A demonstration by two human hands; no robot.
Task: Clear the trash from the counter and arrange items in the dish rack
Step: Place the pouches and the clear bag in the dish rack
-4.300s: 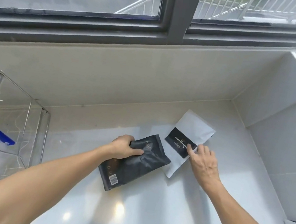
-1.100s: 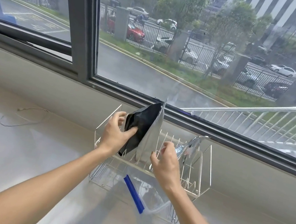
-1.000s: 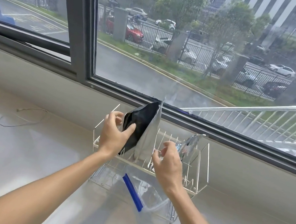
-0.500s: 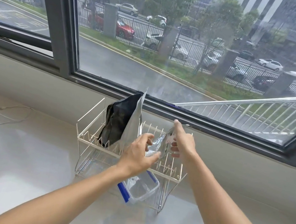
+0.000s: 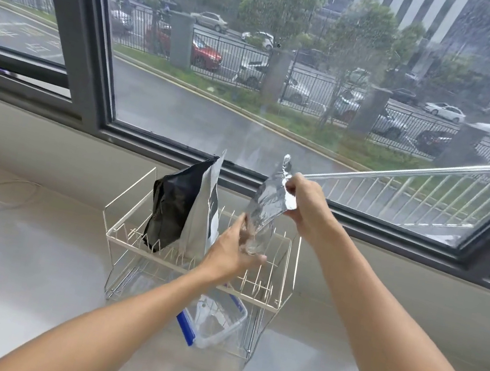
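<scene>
Now the left hand (image 5: 228, 254) has left the two pouches and closes on the bottom of the foil bag (image 5: 265, 208), while the right hand (image 5: 306, 206) pinches its top — lifted clear above the rack (image 5: 192, 268). Behind, the black pouch (image 5: 171, 205) and white pouch (image 5: 204, 211) stand slotted upright — so only this bag is left to place.

You have one view only — the wide-angle camera on your head, so nothing overlaps with a second angle. It looks forward and down over the pale counter (image 5: 16, 261) toward the window (image 5: 283, 95) at 12 o'clock. The wire dish rack (image 5: 190, 276) sits close, just below frame centre — both forearms enter from 6 o'clock. Straight lines bow near the edges.
</scene>
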